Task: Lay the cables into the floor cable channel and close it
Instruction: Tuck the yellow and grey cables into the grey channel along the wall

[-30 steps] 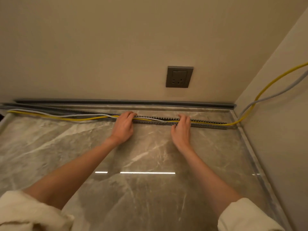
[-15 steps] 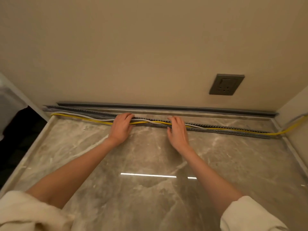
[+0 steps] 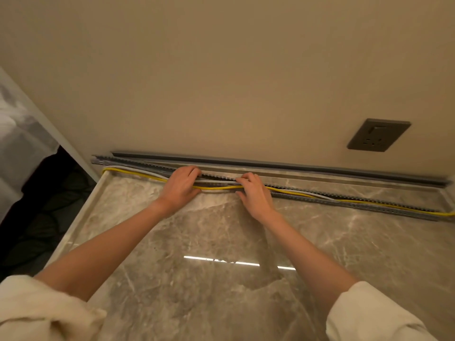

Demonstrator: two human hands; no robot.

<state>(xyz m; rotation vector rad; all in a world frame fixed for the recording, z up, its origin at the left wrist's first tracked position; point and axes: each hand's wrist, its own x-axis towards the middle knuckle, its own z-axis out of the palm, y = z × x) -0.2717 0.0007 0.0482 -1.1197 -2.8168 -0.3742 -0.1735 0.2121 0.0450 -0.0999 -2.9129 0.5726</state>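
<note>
- Both hands, left [image 3: 181, 187] & right [image 3: 254, 193], fingers curled, pressing yellow cable [image 3: 221, 187] + grey cable [image 3: 138, 169] at channel [image 3: 357, 205] mid-run
- Left stretch still outside channel; could spring out
- Cover strip [image 3: 270, 164] by wall, may pinch cables if closed early

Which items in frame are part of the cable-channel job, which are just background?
Job:
- slotted channel
- yellow cable
- grey cable
- cover strip along the wall
- left hand and right hand, both on the cables at the channel

Background:
- wall socket
- bedding
</note>
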